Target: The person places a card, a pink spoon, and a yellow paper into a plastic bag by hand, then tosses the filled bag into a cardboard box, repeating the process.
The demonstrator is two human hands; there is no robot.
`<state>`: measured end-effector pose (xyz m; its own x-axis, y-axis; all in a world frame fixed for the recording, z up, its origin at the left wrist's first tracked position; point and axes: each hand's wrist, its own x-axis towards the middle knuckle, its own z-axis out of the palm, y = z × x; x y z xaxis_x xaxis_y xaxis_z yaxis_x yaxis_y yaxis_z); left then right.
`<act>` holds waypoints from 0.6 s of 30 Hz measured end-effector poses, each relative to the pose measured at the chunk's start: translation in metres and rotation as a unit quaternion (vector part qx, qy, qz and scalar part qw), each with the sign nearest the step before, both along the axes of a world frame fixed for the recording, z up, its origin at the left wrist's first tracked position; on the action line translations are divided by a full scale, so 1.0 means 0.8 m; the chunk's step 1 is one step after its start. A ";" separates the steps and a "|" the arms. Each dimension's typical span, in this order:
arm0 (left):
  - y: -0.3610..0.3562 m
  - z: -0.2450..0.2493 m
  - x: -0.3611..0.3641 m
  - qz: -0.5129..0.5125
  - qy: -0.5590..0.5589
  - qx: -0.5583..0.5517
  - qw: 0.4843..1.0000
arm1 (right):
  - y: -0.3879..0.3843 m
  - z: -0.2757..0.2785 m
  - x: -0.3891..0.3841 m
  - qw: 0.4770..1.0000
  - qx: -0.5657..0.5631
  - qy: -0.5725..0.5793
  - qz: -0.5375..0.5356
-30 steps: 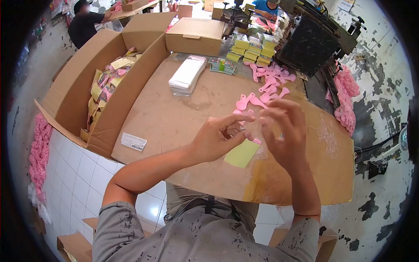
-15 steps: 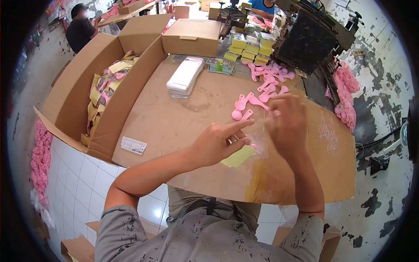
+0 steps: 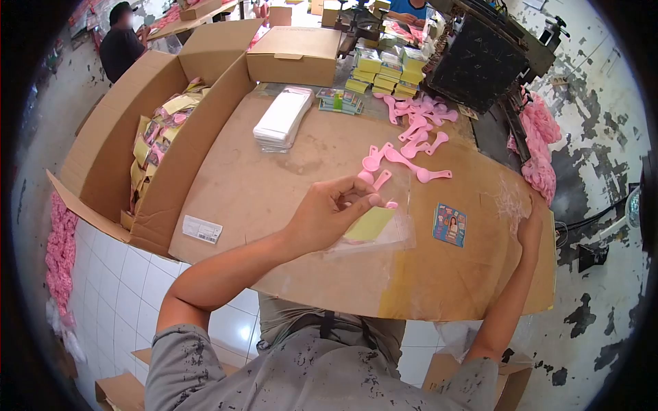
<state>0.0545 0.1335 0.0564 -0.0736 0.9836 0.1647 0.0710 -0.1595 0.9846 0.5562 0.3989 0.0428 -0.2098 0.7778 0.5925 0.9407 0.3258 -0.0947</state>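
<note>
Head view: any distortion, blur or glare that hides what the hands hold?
Head view: fisheye bowing curves the brown cardboard tabletop, corners black; light is even, shadows faint. Head view again: the left hand and its clear plastic sleeve with a yellow card are sharp, mild sheen on the plastic; the right hand at the table's right edge is stretched, its fingers hidden.

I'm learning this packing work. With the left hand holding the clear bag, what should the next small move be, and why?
Probably bring the right hand over to pick up the small printed card. It lies loose beside the clear bag, which the left hand pinches with a yellow card inside.
</note>
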 end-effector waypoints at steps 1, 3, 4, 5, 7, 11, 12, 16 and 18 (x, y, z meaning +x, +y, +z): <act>0.004 -0.005 0.002 0.003 -0.026 0.021 0.999 | -0.017 0.014 -0.030 1.000 0.011 0.002 0.023; 0.011 -0.020 0.008 0.006 -0.075 0.056 0.996 | -0.058 0.037 -0.097 0.997 0.027 0.007 0.066; 0.010 -0.019 0.010 0.000 -0.088 0.041 0.995 | -0.087 0.053 -0.144 0.987 -0.064 0.071 0.126; 0.010 -0.016 0.011 -0.006 -0.099 0.028 0.995 | -0.115 0.062 -0.188 0.962 -0.152 0.135 0.184; 0.011 -0.016 0.011 -0.012 -0.110 0.020 0.994 | -0.149 0.060 -0.243 0.847 -0.373 0.230 0.302; 0.011 -0.016 0.009 -0.017 -0.127 0.009 0.992 | -0.198 0.052 -0.333 0.728 -0.422 0.274 0.466; 0.011 -0.013 0.008 -0.018 -0.135 -0.001 0.991 | -0.199 0.046 -0.341 0.700 -0.446 0.298 0.471; 0.010 -0.007 0.005 -0.011 -0.137 -0.024 0.990 | -0.186 0.030 -0.349 0.663 -0.495 0.351 0.438; 0.009 -0.006 0.007 -0.011 -0.144 -0.036 0.989 | -0.187 0.033 -0.346 0.673 -0.495 0.358 0.417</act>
